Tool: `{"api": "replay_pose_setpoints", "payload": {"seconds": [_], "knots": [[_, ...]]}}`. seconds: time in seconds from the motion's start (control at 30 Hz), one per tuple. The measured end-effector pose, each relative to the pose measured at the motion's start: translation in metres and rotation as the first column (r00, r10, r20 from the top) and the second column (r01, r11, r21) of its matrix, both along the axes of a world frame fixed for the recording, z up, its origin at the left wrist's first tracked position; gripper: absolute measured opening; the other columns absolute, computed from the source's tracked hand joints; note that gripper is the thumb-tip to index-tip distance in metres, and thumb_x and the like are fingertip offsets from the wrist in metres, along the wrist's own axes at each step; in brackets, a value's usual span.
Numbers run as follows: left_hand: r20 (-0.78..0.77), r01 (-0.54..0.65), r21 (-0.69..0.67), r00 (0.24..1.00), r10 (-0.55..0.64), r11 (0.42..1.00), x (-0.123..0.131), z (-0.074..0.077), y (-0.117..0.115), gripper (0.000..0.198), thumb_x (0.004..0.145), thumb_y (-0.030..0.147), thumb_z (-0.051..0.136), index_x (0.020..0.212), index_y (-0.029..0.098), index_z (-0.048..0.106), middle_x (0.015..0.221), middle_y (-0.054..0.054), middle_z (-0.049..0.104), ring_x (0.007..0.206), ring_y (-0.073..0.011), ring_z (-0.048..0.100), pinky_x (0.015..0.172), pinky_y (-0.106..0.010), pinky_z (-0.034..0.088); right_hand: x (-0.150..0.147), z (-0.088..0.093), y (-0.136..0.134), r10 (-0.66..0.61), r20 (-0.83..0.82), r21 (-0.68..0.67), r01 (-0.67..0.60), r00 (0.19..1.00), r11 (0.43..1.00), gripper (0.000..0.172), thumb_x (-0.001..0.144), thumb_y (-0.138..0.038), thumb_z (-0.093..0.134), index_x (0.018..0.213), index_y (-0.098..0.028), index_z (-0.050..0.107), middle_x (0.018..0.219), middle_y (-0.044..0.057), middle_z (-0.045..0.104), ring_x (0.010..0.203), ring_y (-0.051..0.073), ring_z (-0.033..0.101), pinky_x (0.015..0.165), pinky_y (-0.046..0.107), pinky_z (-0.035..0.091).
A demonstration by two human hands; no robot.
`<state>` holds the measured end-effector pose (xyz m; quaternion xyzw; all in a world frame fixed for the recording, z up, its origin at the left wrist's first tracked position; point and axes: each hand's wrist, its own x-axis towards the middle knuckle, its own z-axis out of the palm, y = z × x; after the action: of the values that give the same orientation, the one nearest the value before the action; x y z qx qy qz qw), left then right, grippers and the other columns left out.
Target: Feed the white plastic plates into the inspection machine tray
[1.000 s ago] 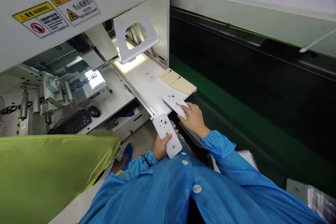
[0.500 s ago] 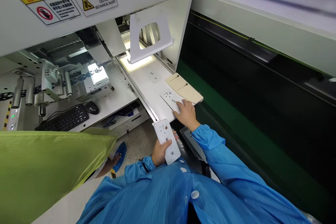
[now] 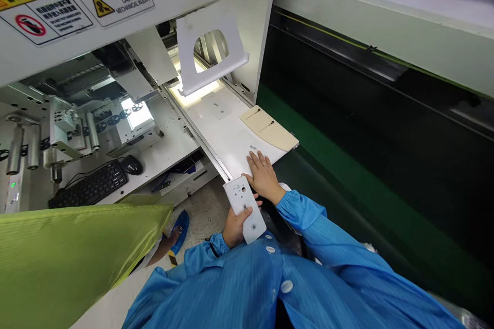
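Observation:
My left hand [image 3: 236,223] grips a pale phone back cover [image 3: 249,216] with round camera holes, its thumb on top and fingers beneath. Whether several covers are stacked there I cannot tell. Stretched flat, my right hand [image 3: 265,179] rests at the near end of the white tray [image 3: 219,136], just beyond the held cover. Small blurred dark marks [image 3: 252,147] show ahead of its fingertips; any plate under the palm is hidden. A thin translucent plate [image 3: 216,105] lies farther up the tray, near the lit area [image 3: 195,91].
A beige board [image 3: 270,127] with two slots sits at the tray's right edge. Above the tray hangs a white bracket [image 3: 214,61]. A keyboard [image 3: 88,184] and mouse [image 3: 131,164] lie left. A yellow-green cloth [image 3: 77,257] and another person's foot [image 3: 180,231] are nearby; a dark belt [image 3: 366,175] runs right.
My right hand has drawn toward me and left along the tray. The cover that lay under its fingers no longer shows clearly. My left hand keeps its hold; the view has shifted slightly.

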<state>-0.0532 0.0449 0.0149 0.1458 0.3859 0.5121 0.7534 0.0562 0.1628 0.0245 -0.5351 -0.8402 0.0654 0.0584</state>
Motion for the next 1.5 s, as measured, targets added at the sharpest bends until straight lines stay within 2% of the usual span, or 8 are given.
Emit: {"api": "replay_pose_setpoints", "payload": {"seconds": [0.33, 0.67, 0.87, 0.97, 1.1, 1.3, 1.43, 1.5], "knots": [[0.006, -0.011, -0.009, 1.000, 0.011, 1.000, -0.002, -0.002, 0.005, 0.054, 0.065, 0.032, 0.072, 0.115, 0.015, 0.060, 0.107, -0.014, 0.068, 0.101, -0.0294, 0.062, 0.092, -0.044, 0.044, -0.012, 0.002, 0.012, -0.042, 0.020, -0.027, 0.043, 0.999, 0.999, 0.066, 0.089, -0.048, 0.038, 0.137, -0.002, 0.036, 0.147, 0.014, 0.028, 0.136, 0.034, 0.017, 0.111, 0.046, 0.016], [-0.001, -0.004, -0.073, 1.000, 0.004, 0.997, -0.002, 0.003, 0.007, 0.066, 0.060, 0.036, 0.076, 0.119, 0.014, 0.057, 0.102, -0.015, 0.069, 0.098, -0.0315, 0.062, 0.088, -0.045, 0.045, -0.015, 0.004, 0.016, -0.061, 0.027, -0.052, 0.063, 0.998, 0.997, 0.066, 0.089, -0.048, 0.039, 0.137, -0.003, 0.035, 0.148, 0.014, 0.026, 0.137, 0.034, 0.015, 0.111, 0.047, 0.015], [0.009, -0.006, -0.061, 1.000, 0.007, 0.998, -0.002, 0.003, 0.007, 0.065, 0.060, 0.035, 0.076, 0.119, 0.015, 0.057, 0.104, -0.014, 0.069, 0.102, -0.0317, 0.061, 0.091, -0.046, 0.043, -0.009, 0.009, 0.011, -0.037, -0.083, 0.003, 0.038, 0.996, 0.999, 0.060, 0.090, -0.044, 0.040, 0.136, -0.006, 0.038, 0.146, 0.013, 0.030, 0.137, 0.032, 0.016, 0.111, 0.048, 0.017], [0.006, -0.004, -0.071, 1.000, 0.005, 0.997, -0.002, 0.005, 0.006, 0.066, 0.059, 0.036, 0.076, 0.118, 0.013, 0.058, 0.101, -0.015, 0.070, 0.104, -0.0327, 0.060, 0.093, -0.047, 0.042, 0.006, 0.014, -0.006, -0.039, -0.220, 0.028, 0.046, 0.975, 0.999, 0.050, 0.091, -0.039, 0.038, 0.132, -0.011, 0.044, 0.141, 0.013, 0.039, 0.135, 0.028, 0.023, 0.109, 0.048, 0.024], [0.033, -0.003, -0.044, 0.999, 0.005, 0.999, -0.001, 0.006, 0.004, 0.061, 0.063, 0.035, 0.072, 0.118, 0.013, 0.057, 0.101, -0.014, 0.070, 0.108, -0.0323, 0.058, 0.095, -0.045, 0.041, 0.032, 0.012, -0.053, -0.090, -0.450, -0.019, 0.091, 0.888, 0.996, 0.039, 0.091, -0.037, 0.037, 0.119, -0.017, 0.056, 0.123, 0.012, 0.056, 0.119, 0.024, 0.047, 0.100, 0.045, 0.039], [0.153, -0.012, 0.013, 0.988, 0.010, 1.000, 0.007, 0.008, -0.004, 0.055, 0.067, 0.036, 0.064, 0.117, 0.013, 0.057, 0.111, -0.013, 0.066, 0.113, -0.0320, 0.054, 0.098, -0.045, 0.039, 0.056, 0.007, -0.128, -0.318, -0.565, -0.319, 0.154, 0.761, 0.935, 0.034, 0.088, -0.041, 0.044, 0.106, -0.018, 0.061, 0.104, 0.010, 0.066, 0.097, 0.023, 0.060, 0.087, 0.040, 0.048], [0.171, 0.029, 0.039, 0.985, -0.036, 0.999, 0.016, 0.013, -0.012, 0.053, 0.066, 0.039, 0.062, 0.110, 0.011, 0.060, 0.115, -0.014, 0.064, 0.116, -0.0329, 0.051, 0.100, -0.045, 0.037, 0.061, 0.013, -0.149, -0.428, -0.607, -0.459, 0.145, 0.670, 0.877, 0.036, 0.085, -0.045, 0.049, 0.106, -0.018, 0.061, 0.096, 0.008, 0.067, 0.088, 0.022, 0.063, 0.079, 0.037, 0.050], [0.155, 0.054, 0.061, 0.986, -0.062, 0.997, 0.018, 0.017, -0.018, 0.053, 0.066, 0.040, 0.061, 0.109, 0.010, 0.060, 0.114, -0.015, 0.064, 0.118, -0.0330, 0.050, 0.101, -0.044, 0.036, 0.061, 0.014, -0.156, -0.481, -0.654, -0.541, 0.084, 0.584, 0.837, 0.037, 0.082, -0.047, 0.053, 0.103, -0.018, 0.060, 0.086, 0.006, 0.066, 0.077, 0.019, 0.063, 0.070, 0.033, 0.051]]}}
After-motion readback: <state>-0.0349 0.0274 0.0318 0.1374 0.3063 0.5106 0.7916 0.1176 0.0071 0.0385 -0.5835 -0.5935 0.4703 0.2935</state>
